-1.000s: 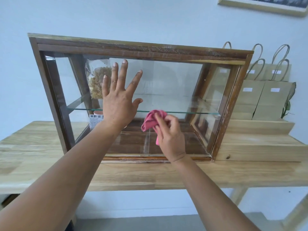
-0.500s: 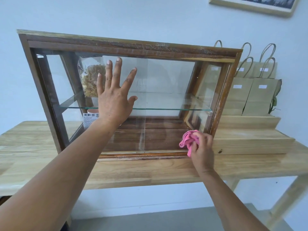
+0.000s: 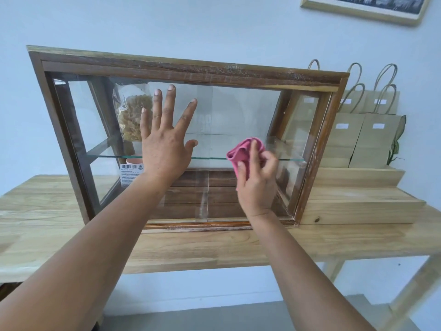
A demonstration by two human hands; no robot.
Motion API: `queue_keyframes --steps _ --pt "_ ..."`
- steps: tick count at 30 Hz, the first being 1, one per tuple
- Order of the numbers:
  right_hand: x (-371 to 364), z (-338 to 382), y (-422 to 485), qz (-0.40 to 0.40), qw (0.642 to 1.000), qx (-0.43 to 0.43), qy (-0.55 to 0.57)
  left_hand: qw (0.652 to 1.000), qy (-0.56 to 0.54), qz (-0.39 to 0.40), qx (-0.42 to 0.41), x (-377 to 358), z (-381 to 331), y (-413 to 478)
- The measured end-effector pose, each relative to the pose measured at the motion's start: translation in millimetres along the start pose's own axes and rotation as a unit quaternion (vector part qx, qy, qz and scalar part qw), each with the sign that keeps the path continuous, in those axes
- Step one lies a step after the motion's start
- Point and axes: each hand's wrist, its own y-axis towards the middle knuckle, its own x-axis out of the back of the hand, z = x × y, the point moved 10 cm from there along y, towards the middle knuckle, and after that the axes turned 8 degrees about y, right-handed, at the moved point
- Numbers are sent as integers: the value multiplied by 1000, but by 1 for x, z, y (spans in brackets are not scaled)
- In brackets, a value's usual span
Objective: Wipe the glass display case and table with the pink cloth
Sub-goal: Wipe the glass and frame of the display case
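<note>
Fingers of our left hand [image 3: 164, 151] spread wide on front pane of wood-framed glass display case [image 3: 191, 68]; our right hand [image 3: 256, 185] grips bunched pink cloth [image 3: 241, 151] against pane, right of centre; case on pale wooden table [image 3: 214, 247]

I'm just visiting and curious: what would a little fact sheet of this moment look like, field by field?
Left hand: fingers spread, flat against the front glass
Right hand: grips the bunched pink cloth on the glass, right of centre
Display case: wood frame, glass panes, stands on the wooden table
Inside: clear bag of yellowish snacks, upper left
Beside: brown paper bags on wooden steps, right of the case
</note>
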Motion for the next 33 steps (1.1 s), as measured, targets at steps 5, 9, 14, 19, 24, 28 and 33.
queue_keyframes --steps 5,9,14,19,24,28,33 --pt "-41 39 -27 88 992 95 -16 1000 2 0 -2 1 0 0" --pt "-66 49 -62 165 966 194 -52 1000 8 6 -1 0 0 0" --pt "-74 43 -102 291 923 249 -23 1000 15 2 7 2 -1 -1" --pt "6 -12 -64 107 987 16 117 1000 15 -21 -9 2 -2 -8" --pt "95 -105 -4 -117 962 -217 113 1000 19 -8 -10 -7 -10 -10" --pt "114 -123 27 -104 971 -216 -16 1000 10 -1 -6 -13 -17 -10" --pt "79 -93 22 -79 977 -196 -37 1000 10 0 -10 -16 -18 -10"
